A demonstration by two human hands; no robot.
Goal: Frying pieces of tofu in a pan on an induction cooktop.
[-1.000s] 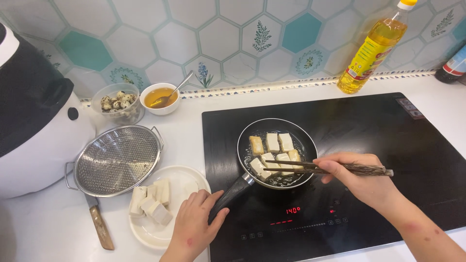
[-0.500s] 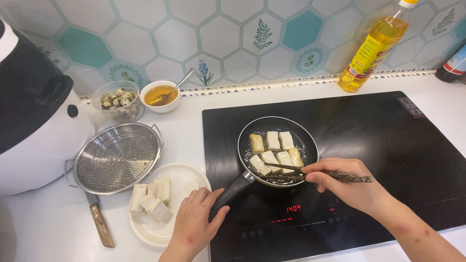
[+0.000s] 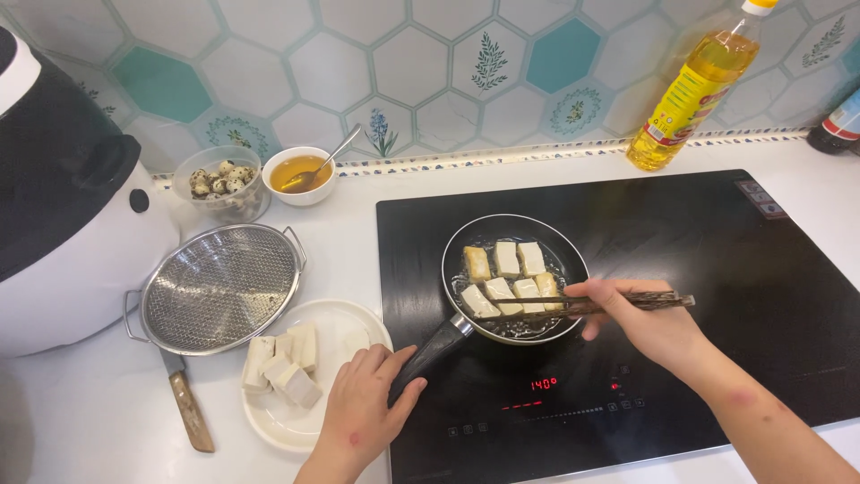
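Frying step: left hand (image 3: pixel 363 412) grips black pan handle (image 3: pixel 430 354); right hand (image 3: pixel 649 318) pinches dark wooden chopsticks (image 3: pixel 582 305) over tofu slabs (image 3: pixel 509 278) in small black frying pan (image 3: pixel 515 278) on stove. Turning a piece likely needs a careful pinch.

Six tofu pieces (image 3: pixel 507 278) are frying in one pan (image 3: pixel 546 240) at the counter's centre, and about five raw tofu blocks (image 3: pixel 282 363) are lying on one white plate (image 3: pixel 345 327) at seven o'clock. One pair of chopsticks (image 3: pixel 627 303) is reaching over the pan. One mesh strainer (image 3: pixel 219 287), one knife (image 3: pixel 190 410), two small bowls (image 3: pixel 300 175) and one oil bottle (image 3: pixel 685 94) are sitting around; the quail eggs (image 3: pixel 215 179) are too heaped for counting
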